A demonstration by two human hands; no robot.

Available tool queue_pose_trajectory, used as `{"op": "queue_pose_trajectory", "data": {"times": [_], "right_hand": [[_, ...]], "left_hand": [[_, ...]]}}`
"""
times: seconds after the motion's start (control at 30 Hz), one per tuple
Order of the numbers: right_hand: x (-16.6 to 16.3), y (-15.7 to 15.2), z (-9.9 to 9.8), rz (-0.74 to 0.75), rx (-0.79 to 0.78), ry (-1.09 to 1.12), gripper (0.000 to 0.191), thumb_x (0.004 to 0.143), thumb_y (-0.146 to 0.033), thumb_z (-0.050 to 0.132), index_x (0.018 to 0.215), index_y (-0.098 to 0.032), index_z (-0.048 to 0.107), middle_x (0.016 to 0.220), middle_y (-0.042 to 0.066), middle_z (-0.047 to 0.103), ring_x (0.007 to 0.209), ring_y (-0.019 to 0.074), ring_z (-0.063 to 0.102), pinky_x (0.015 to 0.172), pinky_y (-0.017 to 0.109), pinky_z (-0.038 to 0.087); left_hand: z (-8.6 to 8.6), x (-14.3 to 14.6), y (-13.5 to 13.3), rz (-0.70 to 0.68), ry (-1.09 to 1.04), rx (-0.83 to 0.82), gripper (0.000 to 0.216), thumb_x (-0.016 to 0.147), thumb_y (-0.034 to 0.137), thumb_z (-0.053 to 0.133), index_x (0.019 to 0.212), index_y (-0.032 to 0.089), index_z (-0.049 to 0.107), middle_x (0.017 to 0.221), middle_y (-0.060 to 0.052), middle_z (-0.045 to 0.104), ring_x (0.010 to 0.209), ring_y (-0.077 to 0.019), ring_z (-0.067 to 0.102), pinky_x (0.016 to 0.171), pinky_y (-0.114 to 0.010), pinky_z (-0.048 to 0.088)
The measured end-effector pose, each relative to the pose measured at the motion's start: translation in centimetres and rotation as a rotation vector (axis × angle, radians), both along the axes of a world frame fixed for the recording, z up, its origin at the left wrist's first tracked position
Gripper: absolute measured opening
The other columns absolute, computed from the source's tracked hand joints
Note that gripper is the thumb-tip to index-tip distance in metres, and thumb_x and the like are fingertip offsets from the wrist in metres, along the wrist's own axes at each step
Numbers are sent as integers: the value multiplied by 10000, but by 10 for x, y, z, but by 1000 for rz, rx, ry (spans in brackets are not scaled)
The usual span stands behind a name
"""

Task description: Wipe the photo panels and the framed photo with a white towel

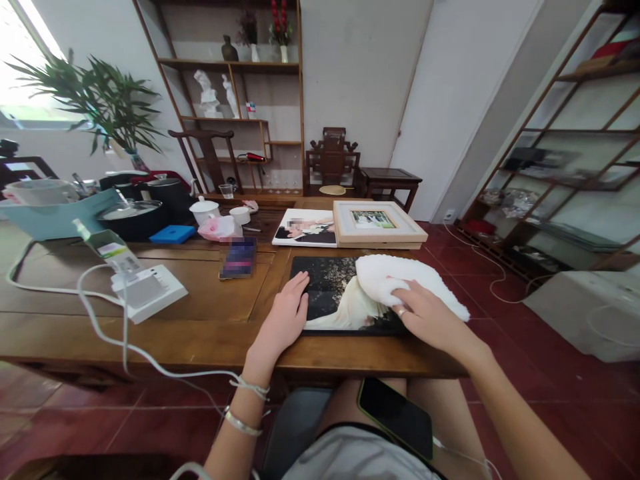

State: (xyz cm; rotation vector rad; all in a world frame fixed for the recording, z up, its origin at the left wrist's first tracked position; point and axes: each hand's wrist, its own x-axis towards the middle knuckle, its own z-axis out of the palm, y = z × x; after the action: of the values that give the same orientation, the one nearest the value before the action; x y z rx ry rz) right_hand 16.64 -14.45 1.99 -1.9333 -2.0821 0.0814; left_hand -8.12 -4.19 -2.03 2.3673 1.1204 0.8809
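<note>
Dark photo panel [327, 290] is lying nr front edge of table [235, 300], white cloth [400, 270] hiding its upper R corner. R hand [425, 313] is gripping cloth, fingertips partly hidden; L hand [286, 315] is resting on panel's L edge, fingers extended, thumb apart.

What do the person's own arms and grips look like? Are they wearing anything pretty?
The left arm and right arm look slim and bare, with no sleeves showing. Near the left grip are a thin, pale, stringy bracelet and a wider, silvery bangle. The right grip wears a small shiny ring. Neither has a glove.
</note>
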Motion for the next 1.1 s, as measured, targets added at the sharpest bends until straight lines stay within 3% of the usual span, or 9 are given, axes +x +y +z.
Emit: {"op": "queue_pose_trajectory", "data": {"times": [0.1,0.2,0.33,0.47,0.57,0.63,0.73,0.83,1.1], "right_hand": [[-28,5,1,73,14,-7,279,778,-113,402,920,-167,636,1282,151,531,1290,269,358,1064,535,216],[-55,-2,6,261,-9,42,276,760,-88,423,890,-181,648,1311,129,518,1315,234,324,1089,524,174],[-66,-19,16,449,-82,126,246,723,-68,450,807,-199,641,1347,75,495,1330,196,300,1120,483,131],[-50,-29,18,443,-151,165,230,723,-65,442,789,-195,620,1340,65,503,1329,190,304,1126,454,152],[-31,-24,12,293,-149,150,243,768,-100,421,858,-200,623,1355,50,488,1332,247,296,1080,471,250],[-20,-13,8,147,-120,129,251,797,-146,417,923,-207,624,1318,65,518,1306,289,331,1014,468,327],[-14,15,8,52,-77,92,264,819,-172,386,928,-207,624,1049,84,649,1113,280,516,915,407,389],[-24,49,18,134,-55,83,255,802,-156,368,827,-187,621,877,76,670,869,238,585,770,321,414],[-79,105,29,312,-52,111,247,754,-143,404,819,-183,639,943,60,688,842,203,580,702,253,377]], "left_hand": [[0,0,0,-11,-40,7,403,917,232,318,1276,151,482,1396,-107,445,1307,-193,387,1100,-419,294],[2,-1,-1,-38,-80,-3,417,941,279,287,1299,154,460,1421,-96,413,1316,-178,372,1112,-395,276],[4,-1,-4,-48,-90,-47,441,951,332,275,1325,157,431,1439,-87,387,1350,-176,311,1122,-401,247],[5,0,-6,-43,-52,-70,454,953,348,266,1313,140,448,1426,-101,406,1351,-182,309,1112,-426,250],[5,1,-5,-30,-17,-65,424,948,322,279,1263,149,504,1393,-103,451,1336,-191,339,1095,-447,271],[5,2,-5,-22,8,-50,391,939,285,305,1227,159,537,1376,-103,473,1331,-198,350,1081,-459,289],[5,2,-4,-17,46,-30,361,920,243,343,1202,166,555,1372,-104,477,1331,-207,350,1069,-467,306],[4,2,-4,-14,64,-16,356,913,226,351,1201,173,554,1374,-100,476,1331,-208,349,1067,-467,310],[5,2,-1,-24,101,11,355,908,204,360,1190,128,562,1357,-126,481,1295,-241,396,1048,-454,346]]}}
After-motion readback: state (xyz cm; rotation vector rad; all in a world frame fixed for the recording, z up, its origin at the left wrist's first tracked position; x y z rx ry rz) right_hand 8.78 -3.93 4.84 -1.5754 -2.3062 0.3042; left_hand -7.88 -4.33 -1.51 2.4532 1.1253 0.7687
